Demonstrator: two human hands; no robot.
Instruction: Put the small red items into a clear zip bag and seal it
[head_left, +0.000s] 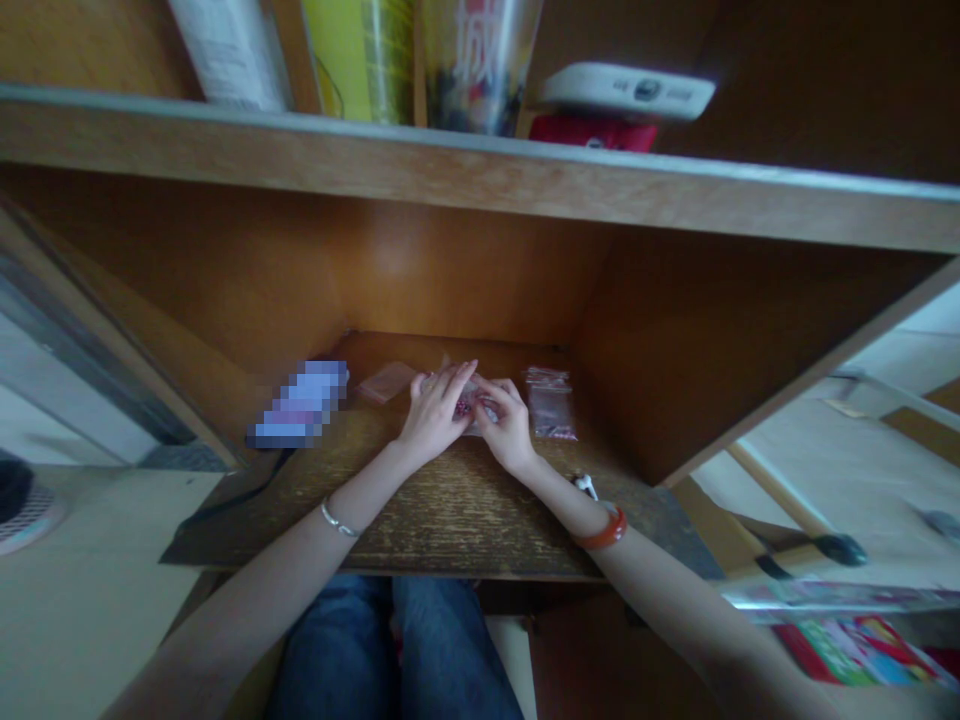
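Observation:
On the worn wooden desk, my left hand [439, 410] bends over a small clear plastic bag [472, 428], its fingers closed against it. Dark red, bead-like pieces [463, 407] show between my two hands. From the right, my right hand [507, 425] pinches at the same bag, thumb and fingertips close together. Whether a single piece sits in that pinch is too small to see. A stack of flat clear bags [551, 403] lies just right of my right hand. Left of my left hand is another flat, pinkish clear bag [388, 383].
A phone with a blurred-out screen [301, 405] leans at the left, its cable running to the desk edge. A small white object [585, 487] lies by my right wrist. Overhead, a shelf edge [450, 165] carries a printed cup [480, 70] and a white device [628, 90]. Side walls enclose the desk.

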